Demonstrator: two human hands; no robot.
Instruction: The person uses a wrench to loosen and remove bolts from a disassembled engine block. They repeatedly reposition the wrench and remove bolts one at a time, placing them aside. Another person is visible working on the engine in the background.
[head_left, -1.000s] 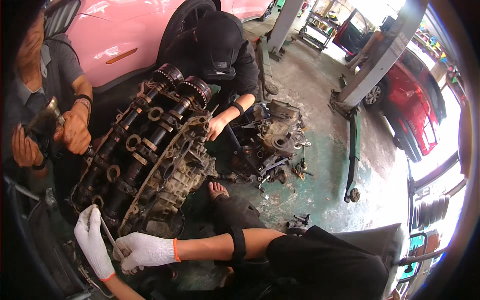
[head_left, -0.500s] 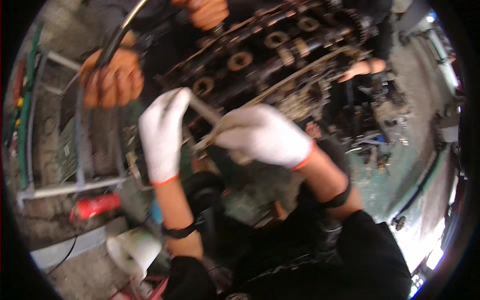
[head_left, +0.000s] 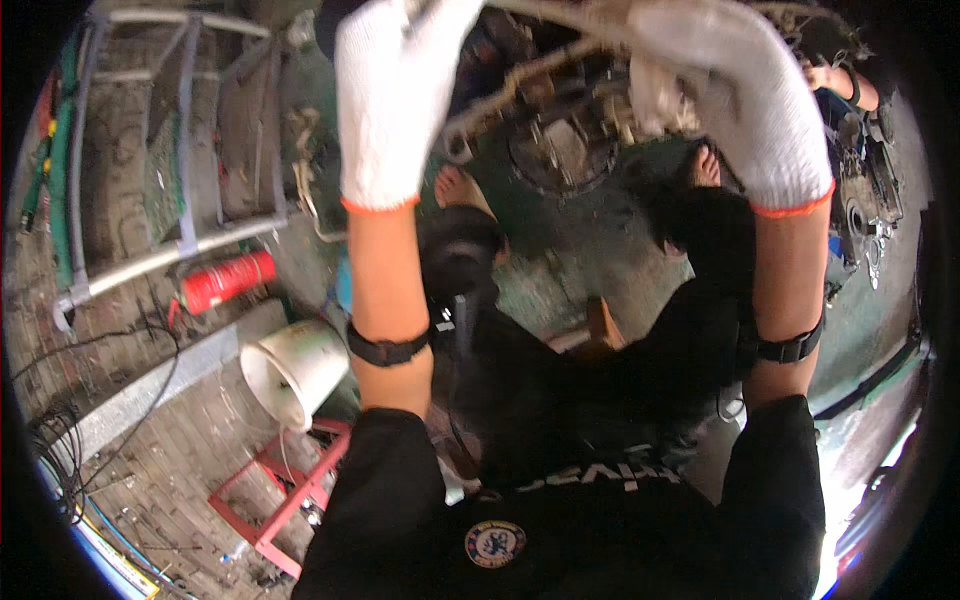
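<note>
Both my hands wear white knitted gloves with orange cuffs and are raised at the top of the view. A pale narrow strip (head_left: 560,15) stretches between them; its kind is unclear. At its left end my left hand (head_left: 398,105) is closed, with its fingertips cut off by the upper edge. My right hand (head_left: 745,100) pinches the other end, blurred by motion. Behind and below the strip is part of a greasy engine (head_left: 610,110), mostly covered by my right hand or out of view. A dark round part (head_left: 563,150) sits low on it, between my bare feet.
A metal ladder-like frame (head_left: 175,245) lies at the left, beside a red cylinder (head_left: 228,282). Nearer are a white bucket (head_left: 315,360), a red metal stand (head_left: 262,535) and loose cables (head_left: 62,455). Another person's arm (head_left: 855,90) reaches in at right, above metal parts (head_left: 870,215).
My view has tipped down, so most of the engine and the other person's hands at upper left left the picture. My hands moved up and farther apart, exposing more of the strip.
</note>
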